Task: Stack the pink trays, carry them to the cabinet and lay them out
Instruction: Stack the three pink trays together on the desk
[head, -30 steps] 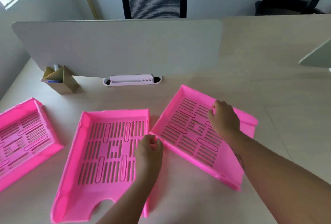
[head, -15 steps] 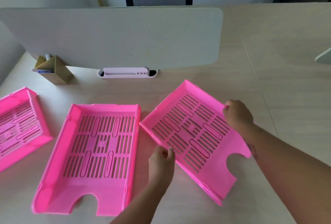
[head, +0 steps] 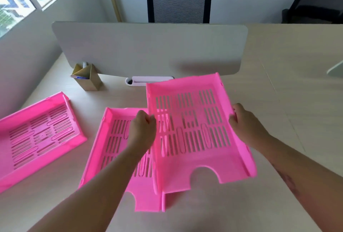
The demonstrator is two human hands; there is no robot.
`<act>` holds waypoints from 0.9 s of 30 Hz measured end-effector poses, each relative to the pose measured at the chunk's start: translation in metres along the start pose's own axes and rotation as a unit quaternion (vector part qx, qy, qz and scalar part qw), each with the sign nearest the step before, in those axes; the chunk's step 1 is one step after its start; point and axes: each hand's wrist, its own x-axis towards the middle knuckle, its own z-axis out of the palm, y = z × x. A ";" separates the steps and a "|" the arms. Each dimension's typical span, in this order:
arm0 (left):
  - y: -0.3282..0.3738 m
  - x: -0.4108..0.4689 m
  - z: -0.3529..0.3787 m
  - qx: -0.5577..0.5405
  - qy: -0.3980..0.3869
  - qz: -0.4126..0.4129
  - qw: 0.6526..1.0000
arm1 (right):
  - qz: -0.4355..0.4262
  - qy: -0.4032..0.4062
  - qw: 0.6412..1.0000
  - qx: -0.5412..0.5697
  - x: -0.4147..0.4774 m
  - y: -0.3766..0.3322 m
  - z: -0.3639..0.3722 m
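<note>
We have the lifted pink letter tray (head: 196,129) between both hands, raised above the pale wood-grain desk (head: 297,120) and overlapping the right side of the middle pink tray (head: 115,150), which lies flat below; our left hand (head: 143,131) is curled closed over its left wall and our right hand (head: 245,124) is wrapped around its right wall. We judge it light, thin moulded plastic, stiff enough to hold by the side walls, smooth and a little slippery, so a grip at mid-length on both walls suits it best. Its floor is slotted, its near edge cut in a half-round notch. A third pink tray (head: 37,135) rests well apart to the left, and beyond stand a tan pen holder (head: 87,79), a grey divider panel (head: 148,50) and a mesh-backed chair (head: 178,1)
</note>
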 end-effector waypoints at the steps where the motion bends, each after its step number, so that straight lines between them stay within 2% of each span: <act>1: -0.013 0.007 -0.018 0.017 0.009 0.007 1.000 | 0.002 -0.004 1.000 0.018 -0.007 -0.020 0.010; 7: -0.095 0.044 -0.112 0.096 0.034 0.031 0.994 | 0.027 -0.008 0.993 0.114 -0.043 -0.128 0.086; 11: -0.130 0.050 -0.140 0.115 0.026 0.037 0.992 | 0.056 0.008 0.992 0.112 -0.065 -0.169 0.126; 21: -0.161 0.054 -0.129 0.083 -0.030 -0.019 0.996 | 0.105 0.017 0.991 0.085 -0.066 -0.182 0.154; 27: -0.164 0.055 -0.124 0.059 -0.036 -0.014 0.997 | 0.108 0.015 0.991 0.083 -0.066 -0.173 0.156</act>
